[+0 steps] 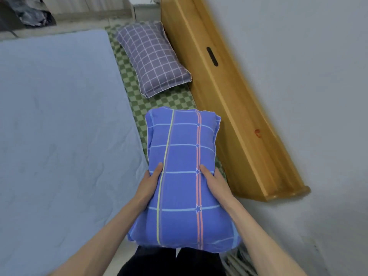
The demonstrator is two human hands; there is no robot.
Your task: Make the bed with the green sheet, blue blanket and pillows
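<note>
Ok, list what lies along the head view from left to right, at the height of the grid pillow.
Blue blanket → green sheet → grid pillow → wooden headboard → wall.

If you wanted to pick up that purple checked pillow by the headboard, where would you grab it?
Probably by its two long edges, a hand on each side, coming from above. The purple checked pillow lies flat on the green sheet, long and narrow, with its top free.

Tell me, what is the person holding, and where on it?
The blue pillow, gripped by both long sides near its middle: left hand on one side, right hand on the other, thumbs on top.
</note>
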